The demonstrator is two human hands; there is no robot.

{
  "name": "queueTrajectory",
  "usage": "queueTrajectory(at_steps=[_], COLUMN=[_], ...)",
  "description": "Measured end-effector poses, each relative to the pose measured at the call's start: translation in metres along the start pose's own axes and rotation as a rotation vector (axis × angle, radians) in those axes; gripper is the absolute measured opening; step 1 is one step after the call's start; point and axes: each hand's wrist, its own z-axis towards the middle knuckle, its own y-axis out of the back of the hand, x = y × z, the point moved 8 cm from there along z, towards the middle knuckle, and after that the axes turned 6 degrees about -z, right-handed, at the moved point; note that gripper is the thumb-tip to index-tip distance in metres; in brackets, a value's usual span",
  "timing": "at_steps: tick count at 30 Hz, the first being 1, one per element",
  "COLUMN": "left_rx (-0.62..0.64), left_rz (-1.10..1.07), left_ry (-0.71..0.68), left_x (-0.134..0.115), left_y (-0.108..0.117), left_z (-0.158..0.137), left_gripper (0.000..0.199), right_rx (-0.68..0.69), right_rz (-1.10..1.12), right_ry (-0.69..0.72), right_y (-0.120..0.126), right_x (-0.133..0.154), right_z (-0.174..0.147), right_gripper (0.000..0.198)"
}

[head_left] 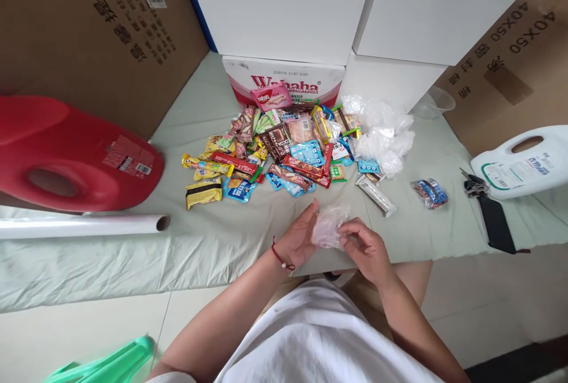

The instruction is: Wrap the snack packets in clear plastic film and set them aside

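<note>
Close to the front edge of the cloth-covered table, a crumpled clear plastic bag (328, 228) is held between both hands. My left hand (302, 238) supports its left side, fingers stretched up along it, with a red cord bracelet at the wrist. The bag's right edge is pinched between the thumb and fingertips of my right hand (366, 251). Just beyond lies a heap of wrapped snacks, with a cocoa packet (276, 141) and a red wafer packet (306, 169) among them. Beside the heap sits a pile of clear plastic bags (382, 137).
A silver-wrapped bar (375, 195) and a blue-red snack packet (430, 193) lie to the right. Farther right are keys (474, 184), a black case (497, 224) and a white jug (523, 161). Leftward stand a red jug (80, 158) and a film roll (84, 225). Boxes (284, 4) wall the back.
</note>
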Motion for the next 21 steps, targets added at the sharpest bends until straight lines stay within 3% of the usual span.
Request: queueTrajectory(at_steps=[3, 8, 11, 14, 16, 21], left_rx=[-0.088, -0.122, -0.152, -0.144, -0.094, 0.043], left_rz=[-0.053, 0.028, 0.206, 0.376, 0.375, 0.201], left_ry=[-0.195, -0.33, -0.438, -0.543, -0.555, -0.344], left_x=[-0.018, -0.02, -0.019, -0.02, -0.02, -0.009], left_y=[0.004, 0.002, -0.001, -0.01, -0.018, -0.027], left_z=[0.005, 0.005, 0.004, -0.001, -0.005, -0.008], left_gripper=[0.039, 0.048, 0.047, 0.04, 0.038, 0.048], right_rx=[0.011, -0.048, -0.115, -0.139, -0.139, -0.321], right_rz=[-0.104, -0.105, 0.03, 0.23, 0.314, 0.4], right_ry=[0.054, -0.045, -0.16, -0.257, -0.286, -0.256], right_y=[0.003, 0.022, 0.031, 0.024, 0.014, 0.012], right_x=[0.004, -0.01, -0.022, -0.029, -0.029, -0.031], right_z=[-0.008, -0.021, -0.019, -0.008, 0.002, 0.012], right_gripper=[0.023, 0.023, 0.033, 0.039, 0.033, 0.03])
